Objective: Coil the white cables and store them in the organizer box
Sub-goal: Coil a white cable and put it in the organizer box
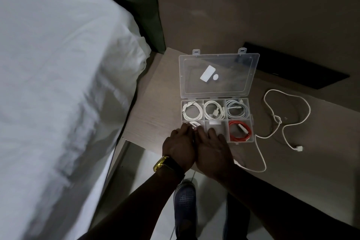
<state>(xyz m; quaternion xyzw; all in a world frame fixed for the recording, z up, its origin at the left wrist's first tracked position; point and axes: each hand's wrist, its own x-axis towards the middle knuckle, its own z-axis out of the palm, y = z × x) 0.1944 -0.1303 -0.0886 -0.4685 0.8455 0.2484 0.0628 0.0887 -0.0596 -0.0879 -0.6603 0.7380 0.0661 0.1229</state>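
A clear plastic organizer box [251, 121] lies open on the wooden bedside table, its lid [218, 58] folded back. The back row holds three coiled cables: white [191, 111], white [213, 112] and pale grey [238, 110]. A red coil [240, 130] fills the front right compartment. My left hand [180, 147] and my right hand [211, 150] lie side by side over the front left compartment, fingers pressing on a white coil [193, 123] there, mostly hidden. One loose white cable [272, 118] sprawls uncoiled on the table right of the box.
A bed with white linen [58, 84] fills the left side. A black flat panel [296, 66] lies at the table's back right by the wall. The table edge [136, 141] is close to my hands; my feet in blue clogs [185, 198] stand below.
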